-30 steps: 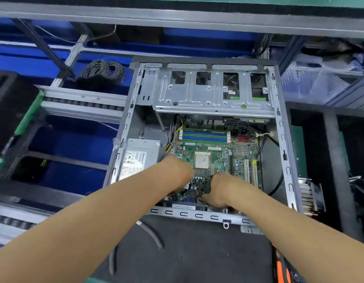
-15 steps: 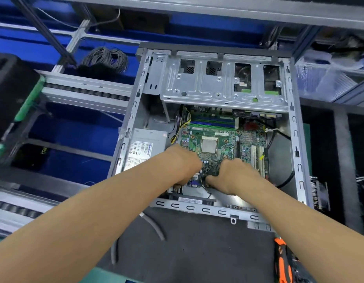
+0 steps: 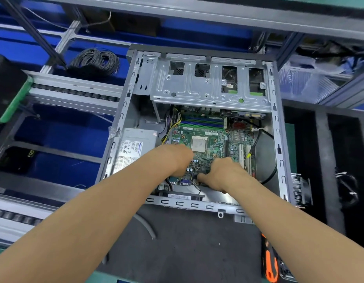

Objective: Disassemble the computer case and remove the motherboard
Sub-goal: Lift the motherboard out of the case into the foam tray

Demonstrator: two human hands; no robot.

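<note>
Both hands down inside the open computer case (image 3: 276,127), working at the near edge of the motherboard (image 3: 209,144). Right hand (image 3: 224,174): fingers curled, grip looks pinched on the thin black wires (image 3: 194,174) by the rear ports; exact contact hidden under the knuckles. Left hand (image 3: 177,158): fingers bent down onto the board edge, but whether its grip is clamped on anything cannot be told, palm side hidden. Judgement: one hand steadies the board while the other pulls a small connector, since cables must come off before the board lifts.

Just beyond the grip: bare CPU (image 3: 198,145) in its socket, cooler already off. Farther away, RAM sticks (image 3: 201,121) seated. Right of the grip, white expansion slots (image 3: 244,156) and a black cable (image 3: 268,176) looping along the case floor. Left of the grip, power supply (image 3: 134,150), with its yellow-black wire bundle (image 3: 173,121) running to the board's far-left corner.

Room: the drive cage (image 3: 207,84) overhangs the board's far end, so the board likely has to slide toward the person and tilt up. Near case rail (image 3: 189,204) sits close under the wrists, tight clearance. Case side walls box both flanks. Outside, on the dark worktop (image 3: 187,246), an orange-black screwdriver (image 3: 268,260) lies to the near right, and a finned heatsink (image 3: 299,188) sits just right of the case.
</note>
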